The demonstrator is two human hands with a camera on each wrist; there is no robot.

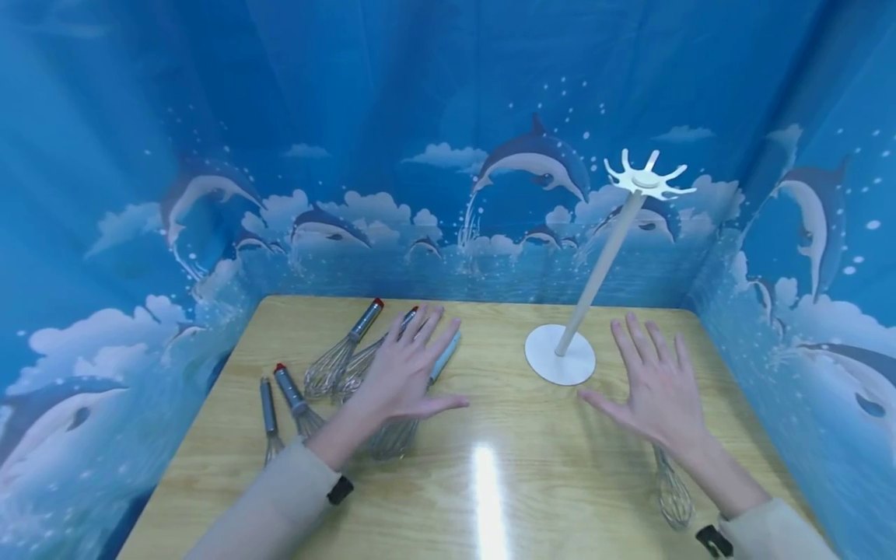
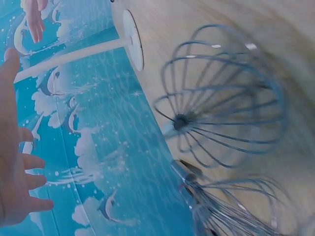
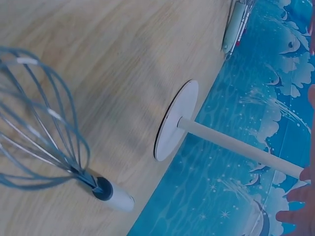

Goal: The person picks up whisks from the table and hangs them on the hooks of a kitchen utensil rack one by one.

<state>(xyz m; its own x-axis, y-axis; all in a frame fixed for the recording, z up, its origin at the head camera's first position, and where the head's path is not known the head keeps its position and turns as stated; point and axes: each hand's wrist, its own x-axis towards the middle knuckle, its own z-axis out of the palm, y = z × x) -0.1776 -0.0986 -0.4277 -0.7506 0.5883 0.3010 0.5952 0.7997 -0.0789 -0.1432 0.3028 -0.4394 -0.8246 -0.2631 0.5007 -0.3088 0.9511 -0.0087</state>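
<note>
My left hand, fingers straight and thumb spread, holds nothing and overlaps a group of wire whisks in the head view. Beneath and beside it lie a light-blue-handled whisk and two metal-handled whisks, one of them a red-tipped whisk. Further left are a second red-tipped whisk and a slim whisk. To the right, my right hand is likewise spread and holds nothing. Partly behind its wrist is another whisk, whose white handle shows in the right wrist view.
A white stand with a round base and a crown of curved hooks rises near the back, between the hands. Blue dolphin-print curtains close in the back and sides of the wooden table.
</note>
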